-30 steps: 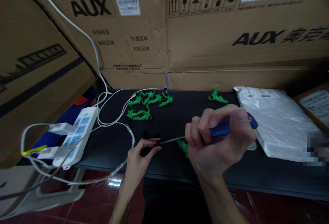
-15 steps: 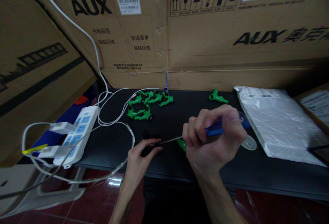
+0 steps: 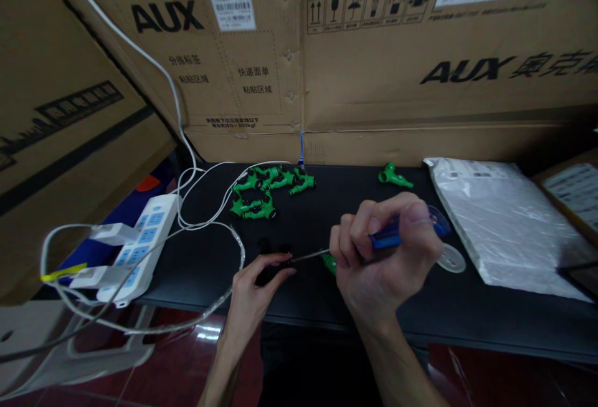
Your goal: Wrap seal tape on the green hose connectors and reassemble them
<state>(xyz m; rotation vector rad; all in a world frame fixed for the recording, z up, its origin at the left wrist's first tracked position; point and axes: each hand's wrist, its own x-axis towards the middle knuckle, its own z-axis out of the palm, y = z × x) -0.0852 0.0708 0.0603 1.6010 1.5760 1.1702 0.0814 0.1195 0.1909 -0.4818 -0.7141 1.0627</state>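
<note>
Our left hand (image 3: 255, 279) pinches a small black part (image 3: 286, 262) between thumb and fingers, on the surface (image 3: 348, 192) or just above it — we cannot tell which — while our right hand (image 3: 385, 254) is wrapped around the blue handle of a screwdriver (image 3: 385, 240), its shaft reaching across to that part. The main danger, as we judge it, is at the tip: it seems to meet the part right beside our bare fingertips, so a slip under a hard push could jab them. The pinch is narrow, too, so twisting could spin the part loose; dark on dark, it would be hard to find. A second black piece (image 3: 264, 245) lies just beyond the left hand, where a knuckle could knock it away. A green fitting (image 3: 329, 263), partly hidden by the right hand, could be bumped if that hand drops. The white cable (image 3: 242, 251) loops beside the left wrist — swinging the forearm outward could snag it.
</note>
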